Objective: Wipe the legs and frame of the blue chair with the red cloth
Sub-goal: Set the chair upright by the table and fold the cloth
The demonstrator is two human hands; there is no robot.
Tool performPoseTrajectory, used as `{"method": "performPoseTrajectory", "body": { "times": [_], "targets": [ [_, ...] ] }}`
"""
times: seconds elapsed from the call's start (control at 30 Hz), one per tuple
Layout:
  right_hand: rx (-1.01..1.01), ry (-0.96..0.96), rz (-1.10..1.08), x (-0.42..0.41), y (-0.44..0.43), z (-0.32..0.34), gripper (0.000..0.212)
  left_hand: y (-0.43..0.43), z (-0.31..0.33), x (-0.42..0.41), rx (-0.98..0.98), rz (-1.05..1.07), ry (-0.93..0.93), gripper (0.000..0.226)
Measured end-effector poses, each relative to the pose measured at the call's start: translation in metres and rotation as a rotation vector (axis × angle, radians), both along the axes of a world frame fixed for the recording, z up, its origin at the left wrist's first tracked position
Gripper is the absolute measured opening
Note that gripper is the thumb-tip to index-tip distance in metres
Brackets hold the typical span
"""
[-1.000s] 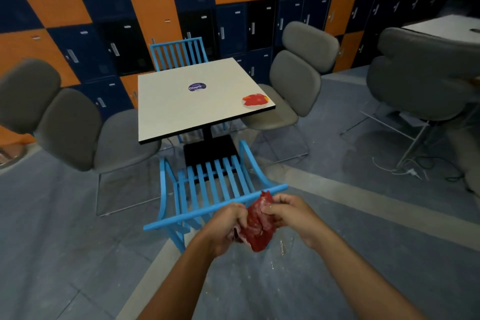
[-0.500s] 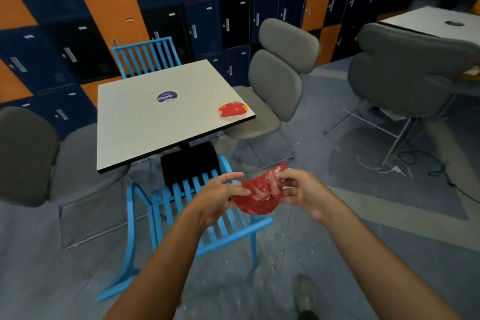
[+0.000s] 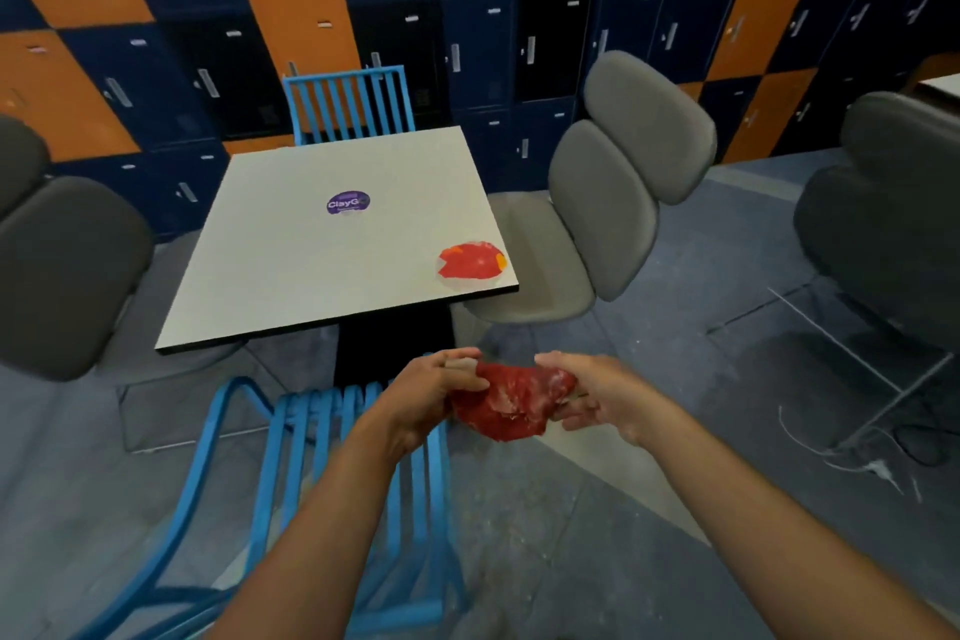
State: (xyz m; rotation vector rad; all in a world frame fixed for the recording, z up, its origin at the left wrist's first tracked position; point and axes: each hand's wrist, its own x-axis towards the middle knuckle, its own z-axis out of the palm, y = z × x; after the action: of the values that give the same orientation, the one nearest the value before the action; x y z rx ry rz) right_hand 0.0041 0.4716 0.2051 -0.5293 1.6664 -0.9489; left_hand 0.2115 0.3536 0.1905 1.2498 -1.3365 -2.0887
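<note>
As lockers (image 3: 488, 42) stand shut — left hand (image 3: 431, 395), right hand (image 3: 597, 395) hold red cloth (image 3: 514, 400)

red cloth (image 3: 511, 400) — blue chair (image 3: 311, 473)

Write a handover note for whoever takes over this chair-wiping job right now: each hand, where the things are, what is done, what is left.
Left hand: grips the left end of the red cloth.
Right hand: holds its right end.
The cloth is bunched in the air between both hands, clear of the blue chair, which stands just below and to the left, at the near side of the table.
Done: cloth in hand; no wiping shows.
Left: wipe all the legs and the frame.
</note>
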Motion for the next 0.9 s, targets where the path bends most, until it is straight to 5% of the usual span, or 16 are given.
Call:
{"method": "performPoseTrajectory", "body": {
  "times": [0.3,0.9],
  "targets": [
    [0.09,0.169,0.061,-0.065,-0.091,-0.026,0.029,-0.059,-0.019,-0.075,0.09,0.241,0.026,0.03],
    [0.284,0.371,0.252,-0.155,-0.373,-0.097,0.038,-0.308,-0.102,-0.182,0.088,0.505,-0.292,0.026]
  ]
}}
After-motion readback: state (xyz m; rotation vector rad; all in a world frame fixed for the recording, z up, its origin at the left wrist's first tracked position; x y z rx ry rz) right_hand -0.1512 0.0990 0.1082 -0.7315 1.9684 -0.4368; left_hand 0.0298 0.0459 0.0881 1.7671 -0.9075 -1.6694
